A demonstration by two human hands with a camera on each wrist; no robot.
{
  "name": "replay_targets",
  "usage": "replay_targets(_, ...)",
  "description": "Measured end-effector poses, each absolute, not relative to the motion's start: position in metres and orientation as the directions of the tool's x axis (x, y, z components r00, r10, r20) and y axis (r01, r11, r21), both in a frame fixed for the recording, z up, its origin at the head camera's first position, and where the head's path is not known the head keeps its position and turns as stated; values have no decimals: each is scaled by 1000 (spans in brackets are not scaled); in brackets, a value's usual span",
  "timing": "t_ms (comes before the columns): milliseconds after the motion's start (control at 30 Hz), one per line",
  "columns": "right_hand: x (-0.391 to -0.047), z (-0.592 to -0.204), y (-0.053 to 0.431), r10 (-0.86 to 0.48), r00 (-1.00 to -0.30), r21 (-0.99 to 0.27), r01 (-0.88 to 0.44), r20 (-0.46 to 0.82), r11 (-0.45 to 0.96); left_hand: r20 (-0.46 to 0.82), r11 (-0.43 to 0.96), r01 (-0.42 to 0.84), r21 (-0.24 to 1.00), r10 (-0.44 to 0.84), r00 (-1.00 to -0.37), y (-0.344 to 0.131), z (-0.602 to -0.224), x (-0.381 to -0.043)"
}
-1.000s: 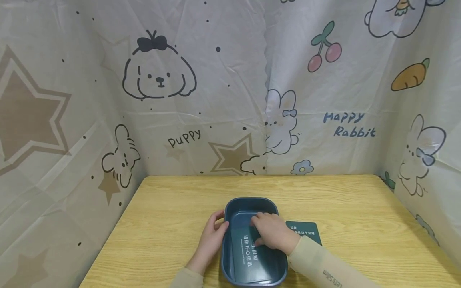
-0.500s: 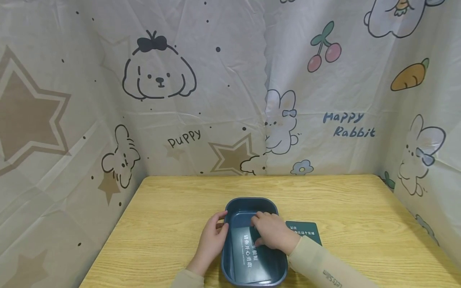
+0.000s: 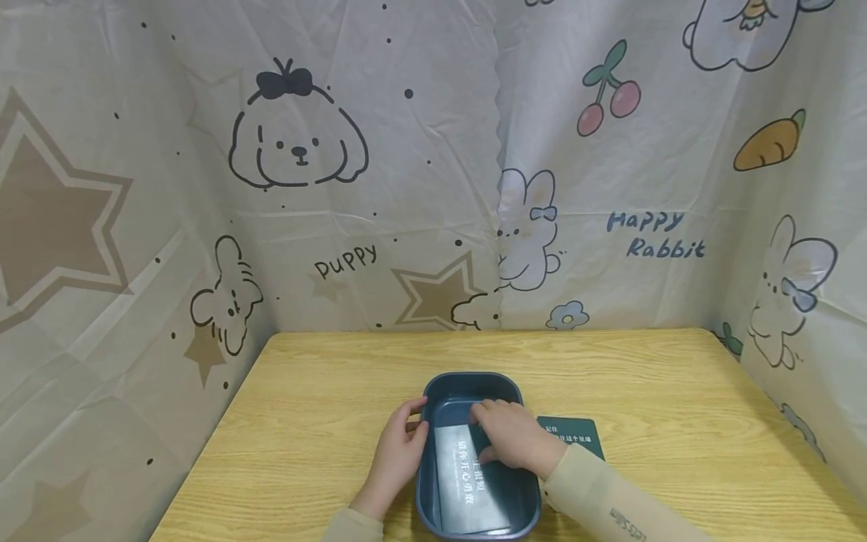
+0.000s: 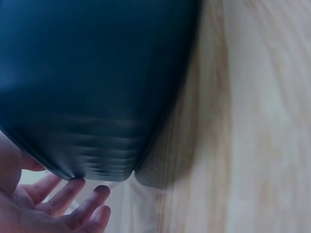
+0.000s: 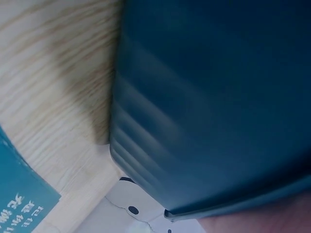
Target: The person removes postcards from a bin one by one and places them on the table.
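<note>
- A pale cloth (image 3: 420,90) hangs round the back and sides, printed with a puppy's head, rabbits, stars, cherries, a carrot and the words "Puppy" and "Happy Rabbit".
- Below it lies a yellow wood-grain table (image 3: 339,369).
- A dark blue open box (image 3: 474,382) stands at the near middle of the table, its long sides running away from the person.
- Beige sleeves cover both forearms; the right sleeve (image 3: 609,489) bears dark lettering.
- A dark green booklet (image 3: 460,504) lies inside the box toward the near end, white characters on its cover, light glaring off it.
- A second green booklet (image 3: 576,433) rests on the table just to the right of the box, partly hidden by the right wrist.
- The right hand (image 3: 512,435) reaches into the box over the inner booklet, fingers bent downward; whether it pinches the booklet, I cannot tell.
- The left hand (image 3: 401,444) touches the box's left rim, its fingers loosely spread and gently curved.
</note>
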State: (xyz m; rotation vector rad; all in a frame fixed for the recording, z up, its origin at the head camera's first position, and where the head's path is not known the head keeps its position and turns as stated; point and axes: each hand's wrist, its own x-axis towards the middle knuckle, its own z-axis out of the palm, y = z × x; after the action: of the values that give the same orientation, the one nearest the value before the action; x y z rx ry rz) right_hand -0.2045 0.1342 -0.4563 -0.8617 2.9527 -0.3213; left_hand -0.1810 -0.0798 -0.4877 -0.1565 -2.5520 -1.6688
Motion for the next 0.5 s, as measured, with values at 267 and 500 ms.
replay_targets(267, -204, -447, 137, -542, -840, -360, -501, -18, 787, 100, 390, 103, 915, 27, -995, -80, -487, -182)
replay_targets(500, -208, -441, 145, -580, -814, -498, -497, -15, 711, 81, 357, 80, 930, 13, -997, -80, -487, -182)
